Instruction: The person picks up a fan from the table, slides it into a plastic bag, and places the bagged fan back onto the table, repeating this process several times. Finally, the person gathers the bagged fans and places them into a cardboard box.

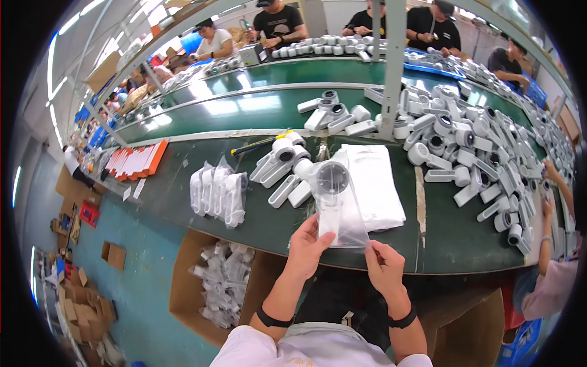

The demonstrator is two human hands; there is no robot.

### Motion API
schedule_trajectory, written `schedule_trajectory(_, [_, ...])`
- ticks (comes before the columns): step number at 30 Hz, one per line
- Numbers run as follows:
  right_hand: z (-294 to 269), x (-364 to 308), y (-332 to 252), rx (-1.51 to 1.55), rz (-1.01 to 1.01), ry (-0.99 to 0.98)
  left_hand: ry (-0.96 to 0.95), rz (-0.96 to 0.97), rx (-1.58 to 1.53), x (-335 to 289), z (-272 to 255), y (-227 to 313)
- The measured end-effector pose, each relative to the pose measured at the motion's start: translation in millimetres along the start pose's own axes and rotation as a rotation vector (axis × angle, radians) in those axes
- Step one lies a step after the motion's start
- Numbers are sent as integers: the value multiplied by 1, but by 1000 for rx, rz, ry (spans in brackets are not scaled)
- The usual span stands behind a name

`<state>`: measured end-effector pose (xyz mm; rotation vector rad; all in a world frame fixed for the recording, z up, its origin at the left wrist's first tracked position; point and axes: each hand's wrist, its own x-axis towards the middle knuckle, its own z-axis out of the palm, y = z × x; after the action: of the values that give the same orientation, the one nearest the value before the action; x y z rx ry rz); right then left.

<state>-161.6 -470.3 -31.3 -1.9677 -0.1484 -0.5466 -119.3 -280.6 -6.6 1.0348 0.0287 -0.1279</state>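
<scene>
Over the near edge of the bench, my left hand [307, 248] is closed around the handle of a white handheld device [330, 214] with a round, dark-ringed head. The device lies inside a clear plastic bag [353, 231]. My right hand [385, 266] pinches the lower right corner of that bag between thumb and fingers. Just beyond the bag lies a stack of flat white plastic bags [376, 183], partly covered by it. Left of the stack is a small group of loose white devices [282, 159]. Farther left, several bagged devices [217, 192] lie side by side.
A large heap of white devices [452, 140] covers the bench's right side. A cardboard box [183, 287] below holds bagged devices. A yellow-black tool [260, 144] and orange-edged papers [137, 160] lie leftward. A metal post [393, 67] stands ahead. A co-worker's arms [547, 226] reach in from the right.
</scene>
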Motion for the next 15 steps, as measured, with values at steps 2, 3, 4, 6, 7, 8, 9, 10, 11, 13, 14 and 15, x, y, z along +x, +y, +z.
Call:
schedule_trajectory(2, [4,0,-3,146,108,-51,45,72,33,-4,-13,12])
schedule_trajectory(3, [4,-1,-1,161,96,-75,75,117,18,-7,-21,21])
schedule_trajectory(4, [3,-2,2,163,155,-101,105,165,6,-11,-29,32])
schedule_trajectory(6, [2,-8,21,178,258,-126,215,293,33,-13,-50,52])
schedule_trajectory(7, [3,-12,29,191,249,-144,301,343,52,-17,-64,67])
schedule_trajectory(8, [5,-15,36,202,291,-141,399,435,161,-17,-87,80])
schedule_trajectory(9, [8,-17,39,213,335,-138,498,525,273,-17,-115,93])
schedule_trajectory(10, [11,-18,39,135,286,-113,626,583,305,-18,-138,107])
schedule_trajectory(11, [12,-19,40,139,281,-122,750,638,332,-18,-162,120])
schedule_trajectory(13, [12,-19,38,149,307,-93,994,621,464,-15,-209,144])
schedule_trajectory(14, [12,-18,37,155,303,-96,998,627,466,-13,-234,153])
schedule_trajectory(15, [11,-17,38,164,299,-89,1082,615,548,-7,-261,157])
